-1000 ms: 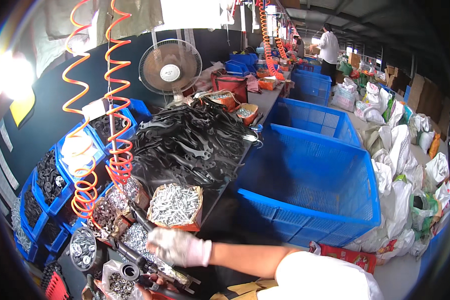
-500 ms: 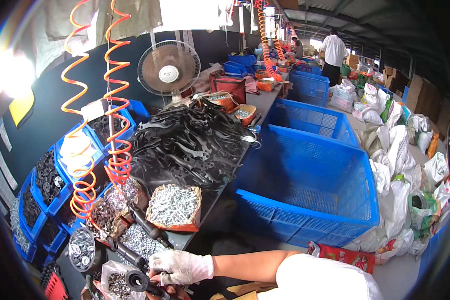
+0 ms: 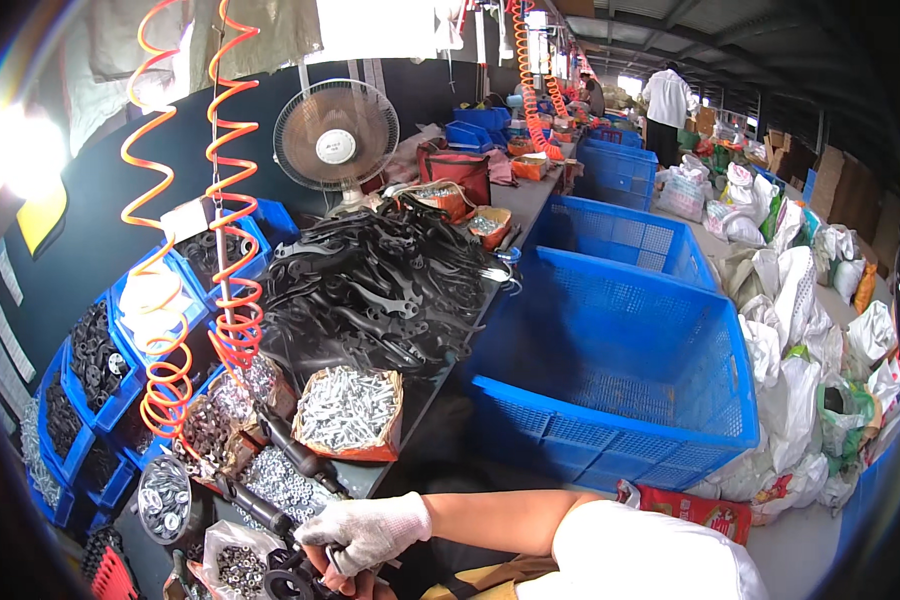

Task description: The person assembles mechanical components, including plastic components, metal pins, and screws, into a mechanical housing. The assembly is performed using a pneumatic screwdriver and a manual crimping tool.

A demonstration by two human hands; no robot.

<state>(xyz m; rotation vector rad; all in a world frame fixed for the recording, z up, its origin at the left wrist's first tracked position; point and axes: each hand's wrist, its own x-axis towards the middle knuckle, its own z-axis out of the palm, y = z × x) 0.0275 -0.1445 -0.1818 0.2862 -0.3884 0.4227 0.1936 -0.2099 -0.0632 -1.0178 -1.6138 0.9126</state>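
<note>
My right hand (image 3: 362, 535), in a whitish work glove with bare fingertips, is closed at the lower edge of the view. A small metallic piece shows at its fingers, too small to name. Just below it, the fingers of my left hand (image 3: 368, 588) are curled, mostly cut off by the frame. They are at a black ring-ended part (image 3: 288, 582), which both hands are close to. Beside them lie two dark air screwdrivers (image 3: 298, 452) over a heap of small metal nuts (image 3: 276, 485). A bag of nuts (image 3: 238, 570) sits left of the ring-ended part.
A box of silver bolts (image 3: 348, 408) and a pile of black curved parts (image 3: 370, 275) cover the bench. Blue parts bins (image 3: 95, 365) stand left, under orange coiled hoses (image 3: 235, 340). A fan (image 3: 336, 140) stands behind. Large blue crates (image 3: 610, 440) and sacks (image 3: 795, 390) are right.
My right hand has tilted, its wrist rising slightly and its fingers pointing further down. The black ring-ended part has shifted down and a little right, its ring turned.
</note>
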